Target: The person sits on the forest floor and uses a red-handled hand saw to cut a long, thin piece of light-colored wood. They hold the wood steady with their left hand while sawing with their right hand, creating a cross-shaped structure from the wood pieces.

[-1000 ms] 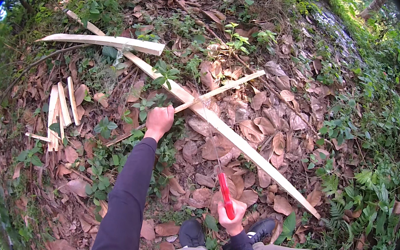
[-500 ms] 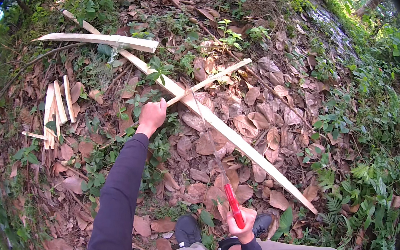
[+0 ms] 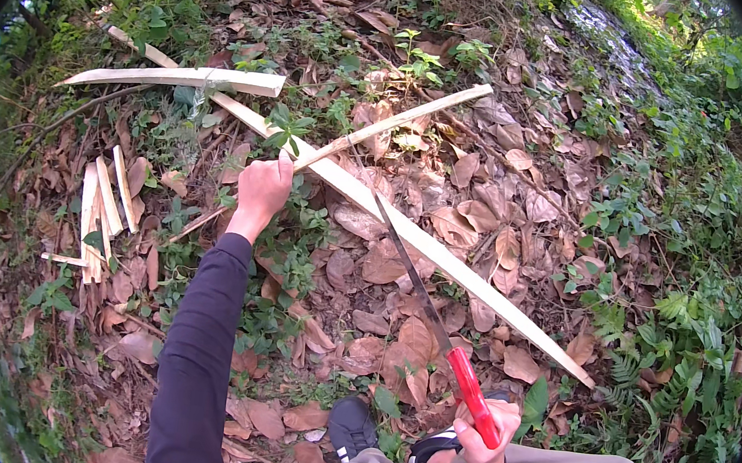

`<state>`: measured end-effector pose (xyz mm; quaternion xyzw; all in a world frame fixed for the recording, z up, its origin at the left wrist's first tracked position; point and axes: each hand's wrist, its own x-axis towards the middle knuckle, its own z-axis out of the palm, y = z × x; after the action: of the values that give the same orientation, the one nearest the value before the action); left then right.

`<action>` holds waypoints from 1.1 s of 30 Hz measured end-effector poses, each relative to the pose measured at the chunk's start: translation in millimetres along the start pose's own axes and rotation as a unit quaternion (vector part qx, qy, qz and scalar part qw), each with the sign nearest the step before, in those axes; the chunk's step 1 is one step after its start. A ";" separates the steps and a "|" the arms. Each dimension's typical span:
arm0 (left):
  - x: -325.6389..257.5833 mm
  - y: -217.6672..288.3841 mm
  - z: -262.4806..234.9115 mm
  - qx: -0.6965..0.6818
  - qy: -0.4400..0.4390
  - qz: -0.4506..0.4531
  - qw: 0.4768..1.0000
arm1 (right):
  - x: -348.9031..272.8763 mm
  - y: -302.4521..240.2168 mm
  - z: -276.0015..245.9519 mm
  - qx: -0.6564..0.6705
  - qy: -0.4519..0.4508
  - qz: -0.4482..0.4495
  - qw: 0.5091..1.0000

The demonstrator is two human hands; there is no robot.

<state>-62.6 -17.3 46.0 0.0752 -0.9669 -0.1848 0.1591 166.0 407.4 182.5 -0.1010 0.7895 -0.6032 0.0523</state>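
Note:
My left hand (image 3: 263, 190) is closed around a thin wooden stick (image 3: 402, 118). This stick slants up to the right and crosses over a long pale plank (image 3: 462, 274) on the ground. A dark mark shows on the stick a little beyond my fist. In my right hand (image 3: 488, 432), near my knee, is the red handle of a hand saw (image 3: 423, 294). Its narrow dark blade points up and left, with the tip at the plank's near edge and apart from the stick. Whether the tip touches the plank I cannot tell.
A thicker pale piece of wood (image 3: 178, 77) lies across the plank's far left end. Several short cut sticks (image 3: 90, 209) are heaped at the left. Dry brown leaves (image 3: 386, 261) and green plants (image 3: 673, 312) cover the ground. My shoes (image 3: 352, 426) are at the lower middle.
The saw has come away from the stick, drawn down and right towards me. My left hand has shifted slightly up and left, still holding the stick.

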 end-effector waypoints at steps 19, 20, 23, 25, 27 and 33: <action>-38.4 102.1 -14.3 -0.062 -0.327 -0.036 0.942 | -28.8 -104.4 -60.9 -0.048 0.124 0.201 0.971; -55.4 120.2 -16.6 -0.073 -0.302 0.003 0.951 | -27.6 -109.5 -71.4 -0.057 0.138 0.245 0.958; -95.7 126.4 -1.7 -0.102 -0.273 0.005 0.957 | -19.7 -117.1 -75.0 0.311 0.170 0.218 0.909; -101.0 96.1 7.5 -0.047 -0.218 0.072 0.972 | -22.2 -136.1 -83.1 0.167 0.088 0.216 0.958; -101.5 60.2 5.8 -0.104 -0.165 0.153 0.969 | -25.2 -156.4 -111.5 0.090 0.056 0.191 0.976; -81.9 109.6 -24.1 -0.106 -0.195 0.121 0.968 | -31.2 -214.2 -130.8 -0.290 -0.018 0.105 0.951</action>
<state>12.9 92.3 86.1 -0.0971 -0.9561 -0.2763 -0.0038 190.3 483.5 422.4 -0.0394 0.9356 -0.3371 0.0977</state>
